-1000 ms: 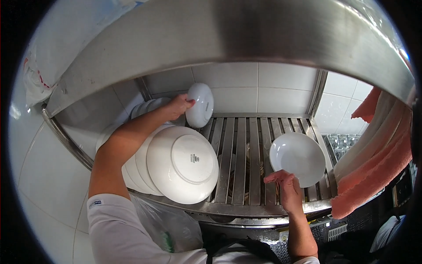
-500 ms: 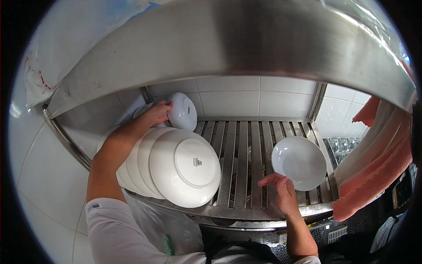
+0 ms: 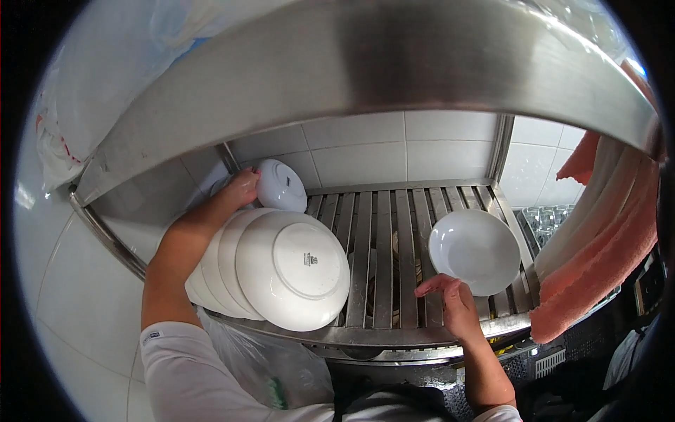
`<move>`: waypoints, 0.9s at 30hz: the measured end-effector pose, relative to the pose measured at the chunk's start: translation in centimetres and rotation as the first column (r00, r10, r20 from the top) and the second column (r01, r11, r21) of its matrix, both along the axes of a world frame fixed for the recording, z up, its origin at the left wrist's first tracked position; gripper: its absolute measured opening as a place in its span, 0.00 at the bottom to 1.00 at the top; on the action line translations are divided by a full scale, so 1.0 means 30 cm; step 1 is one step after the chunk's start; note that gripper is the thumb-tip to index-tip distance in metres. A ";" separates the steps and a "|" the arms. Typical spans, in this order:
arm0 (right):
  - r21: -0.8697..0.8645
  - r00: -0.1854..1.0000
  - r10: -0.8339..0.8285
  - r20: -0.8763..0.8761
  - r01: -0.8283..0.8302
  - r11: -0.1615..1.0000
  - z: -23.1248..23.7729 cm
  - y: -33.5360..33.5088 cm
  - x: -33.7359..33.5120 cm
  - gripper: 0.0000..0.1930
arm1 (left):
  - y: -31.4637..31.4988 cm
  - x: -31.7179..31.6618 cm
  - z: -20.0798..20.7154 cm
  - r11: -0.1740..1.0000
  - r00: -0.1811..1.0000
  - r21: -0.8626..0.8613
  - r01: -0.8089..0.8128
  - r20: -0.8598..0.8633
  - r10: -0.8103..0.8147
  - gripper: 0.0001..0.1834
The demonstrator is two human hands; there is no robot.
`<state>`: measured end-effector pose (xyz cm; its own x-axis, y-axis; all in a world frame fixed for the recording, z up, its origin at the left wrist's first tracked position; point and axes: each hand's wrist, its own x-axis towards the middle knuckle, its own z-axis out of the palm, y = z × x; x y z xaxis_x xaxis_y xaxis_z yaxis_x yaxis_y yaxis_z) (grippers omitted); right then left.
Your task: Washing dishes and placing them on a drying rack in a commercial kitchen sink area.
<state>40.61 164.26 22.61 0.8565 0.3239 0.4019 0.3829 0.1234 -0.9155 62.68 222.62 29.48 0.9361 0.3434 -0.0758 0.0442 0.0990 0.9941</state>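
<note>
- Head view: small white dish [image 3: 283,187] tilted on edge at the back left of a slatted steel rack [image 3: 384,260], underside showing.
- Left hand [image 3: 244,185] at its left rim, fingers pinching the edge.
- Just in front, a row of large white plates [image 3: 295,271], leaning on edge, nearest underside outward.
- Right hand [image 3: 455,302] bare of any load, fingers loosely spread, close to a shallow white bowl [image 3: 475,247] lying face up; contact impossible to tell.
- Far right, pink-and-white towels [image 3: 587,267] hanging.

Pink towel [image 3: 562,307], clear glasses [image 3: 547,221], tiled wall [image 3: 446,160]
</note>
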 end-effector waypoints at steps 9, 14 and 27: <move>-0.007 1.000 -0.027 0.003 0.027 1.000 -0.003 -0.004 -0.002 0.42 | -0.074 0.019 0.021 0.966 0.992 0.249 -0.066 -0.085 0.089 0.16; -0.004 0.998 -0.055 0.014 0.055 0.999 0.001 -0.003 -0.015 0.42 | -0.022 0.055 0.030 0.655 0.949 0.755 0.017 -0.218 0.227 0.14; -0.083 0.999 -0.054 0.010 0.054 0.995 0.000 -0.025 -0.072 0.40 | -0.106 -0.008 0.197 -0.895 0.813 0.135 0.424 -0.493 0.311 0.09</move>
